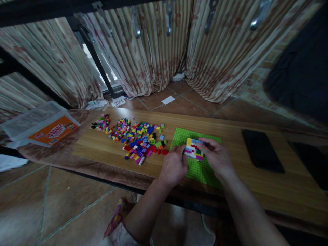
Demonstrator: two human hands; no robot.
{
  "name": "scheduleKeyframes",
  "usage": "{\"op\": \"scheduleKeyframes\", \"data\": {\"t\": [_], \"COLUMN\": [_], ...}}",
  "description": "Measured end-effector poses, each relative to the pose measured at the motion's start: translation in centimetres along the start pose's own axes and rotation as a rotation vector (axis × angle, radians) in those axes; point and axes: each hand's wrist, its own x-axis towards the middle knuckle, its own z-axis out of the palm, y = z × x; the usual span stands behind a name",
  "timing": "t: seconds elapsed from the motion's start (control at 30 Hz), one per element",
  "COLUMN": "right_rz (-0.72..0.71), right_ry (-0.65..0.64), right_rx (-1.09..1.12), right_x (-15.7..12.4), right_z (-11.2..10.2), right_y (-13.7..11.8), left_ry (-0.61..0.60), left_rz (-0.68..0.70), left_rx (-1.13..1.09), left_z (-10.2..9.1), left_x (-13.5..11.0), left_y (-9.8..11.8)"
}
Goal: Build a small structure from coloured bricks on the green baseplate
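Observation:
Between my two hands is a small block of joined toy bricks [194,150], with rows of white, yellow, blue, red and magenta. My left hand [174,165] is closed at its left side, fingertips against the edge. From the right, my right hand [216,155] grips it with thumb and fingers at the upper right corner. Underneath lies a green studded baseplate [202,171], partly hidden by the hands and the brick block. Whether the block touches the plate, I cannot tell.
Loose bricks [138,136] in many colours spread left of the baseplate on the wooden board [102,150]. A clear plastic box [33,119] with an orange label stands at far left. A black tablet-like slab [261,150] lies right. Striped curtains [153,54] hang behind.

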Motion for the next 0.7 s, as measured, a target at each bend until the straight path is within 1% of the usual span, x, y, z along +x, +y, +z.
{"op": "scheduleKeyframes", "data": {"t": [0.17,0.3,0.4,0.5,0.6,0.7], "right_rz": [-0.047,-0.041,-0.023,-0.018,-0.052,-0.076], "right_ry": [-0.004,0.004,0.007,-0.015,-0.020,0.013], "right_rx": [-0.083,-0.077,-0.039,-0.003,-0.062,-0.109], "right_x": [0.0,-0.1,-0.2,-0.2,-0.1,0.0], "right_z": [0.2,0.3,0.4,0.4,0.3,0.1], "right_y": [0.5,0.6,0.5,0.3,0.1,0.1], "left_ry": [0.010,0.012,-0.001,0.010,0.031,0.035], "left_rz": [0.037,0.048,0.029,0.001,-0.009,-0.003], "left_rx": [0.012,0.027,0.038,0.021,-0.019,-0.053], "left_z": [0.1,0.3,0.5,0.8,1.0,1.0], "left_x": [-0.1,-0.3,-0.4,-0.6,-0.7,-0.6], "left_y": [0.0,0.0,0.0,0.2,0.4,0.3]}}
